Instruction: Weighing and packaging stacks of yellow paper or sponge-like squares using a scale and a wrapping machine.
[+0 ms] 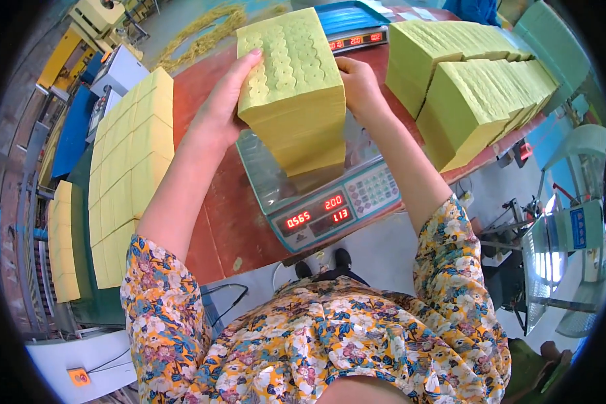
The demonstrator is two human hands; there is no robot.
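Note:
A tall stack of yellow paper, its top embossed with rows of coin-like rings, stands upright at the scale. My left hand is closed on its left side, thumb lying along the top edge. From the right, my right hand grips the far right edge; its fingertips are partly hidden behind the paper. The scale has a clear plastic-covered pan, a keypad and a lit red display. Whether the stack rests fully on the pan or is slightly lifted I cannot tell.
More yellow paper stacks stand in rows on the red table to the right. Yellow blocks line its left side. A second scale with a blue tray sits at the back. At right is a chair.

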